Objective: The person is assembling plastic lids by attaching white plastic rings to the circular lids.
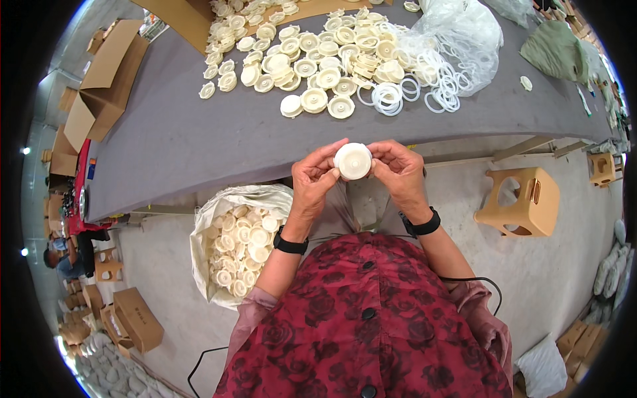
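A round cream plastic cap [353, 161] is held up in front of me, its flat face toward the camera. My left hand [314, 178] pinches its left edge and my right hand [399, 174] grips the right edge. Whether a ring sits around its rim is too fine to tell. On the grey-covered table [199, 146] beyond lies a heap of similar cream caps [328, 56], many showing their hollow side. Several translucent white rings [387, 99] lie at the right of that heap, partly spilling from a clear plastic bag [464, 33].
An open white sack [206, 265] full of caps stands on the floor at my left. To my right is a tan plastic stool [524, 202]. Cardboard boxes [106, 79] stand at the far left, and a green cloth [554, 52] lies on the table's right end. Another person [70, 259] sits far left.
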Tool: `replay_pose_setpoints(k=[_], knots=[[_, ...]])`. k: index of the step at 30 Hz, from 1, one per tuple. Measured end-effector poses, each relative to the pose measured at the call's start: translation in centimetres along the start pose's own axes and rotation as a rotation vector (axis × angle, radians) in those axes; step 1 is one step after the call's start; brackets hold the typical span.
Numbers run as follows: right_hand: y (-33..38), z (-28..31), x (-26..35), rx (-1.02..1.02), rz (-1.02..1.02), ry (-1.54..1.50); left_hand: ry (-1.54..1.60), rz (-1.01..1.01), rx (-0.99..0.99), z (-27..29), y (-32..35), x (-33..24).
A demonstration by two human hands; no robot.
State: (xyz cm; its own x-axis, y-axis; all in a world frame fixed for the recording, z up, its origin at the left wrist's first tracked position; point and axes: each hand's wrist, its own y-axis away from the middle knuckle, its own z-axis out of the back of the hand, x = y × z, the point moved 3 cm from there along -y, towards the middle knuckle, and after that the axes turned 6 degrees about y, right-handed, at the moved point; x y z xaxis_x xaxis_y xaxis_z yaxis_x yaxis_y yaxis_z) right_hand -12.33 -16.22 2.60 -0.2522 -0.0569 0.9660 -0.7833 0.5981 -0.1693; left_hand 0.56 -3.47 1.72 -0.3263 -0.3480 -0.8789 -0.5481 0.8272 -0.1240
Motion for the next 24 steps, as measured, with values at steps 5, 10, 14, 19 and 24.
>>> replay_pose_setpoints(k=[5,10,14,19,24], knots=[[0.1,0.5,-0.1,0.082,-0.067,-0.017,-0.041,0.050,0.102,0.8,0.1,-0.6],[-0.1,0.8,-0.5,0.139,-0.090,0.095,-0.090,0.116,0.139,0.1,0.3,-1.0],[-0.2,0.5,-0.5,0.207,-0.093,0.092,-0.110,0.142,0.122,0.4,0.4,-0.7],[0.4,-0.9,-2.0,0.326,-0.175,0.276,-0.222,0.248,0.118,1.2,0.9,0.4],[-1.0,-0.9,-1.8,0.237,0.065,0.490,-0.474,0.376,0.034,5.7,3.8,-3.4]])
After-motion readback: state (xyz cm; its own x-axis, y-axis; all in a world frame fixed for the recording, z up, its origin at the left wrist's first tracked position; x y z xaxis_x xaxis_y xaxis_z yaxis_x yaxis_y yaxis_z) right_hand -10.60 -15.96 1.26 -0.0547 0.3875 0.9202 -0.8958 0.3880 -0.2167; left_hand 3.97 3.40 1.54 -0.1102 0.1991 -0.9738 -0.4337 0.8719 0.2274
